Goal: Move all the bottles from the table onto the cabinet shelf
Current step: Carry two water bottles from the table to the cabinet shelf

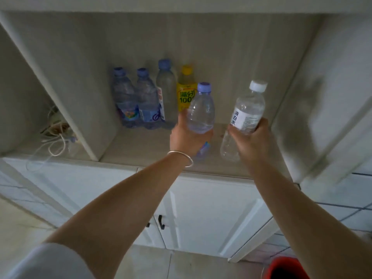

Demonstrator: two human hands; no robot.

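My left hand [184,136] grips a clear bottle with a purple cap [200,109] around its lower half, held over the cabinet shelf [141,146]. My right hand [252,139] grips a clear bottle with a white cap and white label [248,108], tilted slightly right, above the shelf's right part. At the back of the shelf stand several bottles in a row: two purple-capped water bottles [125,97] [147,99], a taller purple-capped bottle [166,87] and a yellow-capped yellow-label bottle [186,89]. The table is out of view.
A shelf divider [66,101] separates a left compartment holding tangled white cords [56,135]. White cabinet doors [211,214] with dark handles lie below the shelf. A red bucket rim [285,268] shows at the bottom right on the tiled floor.
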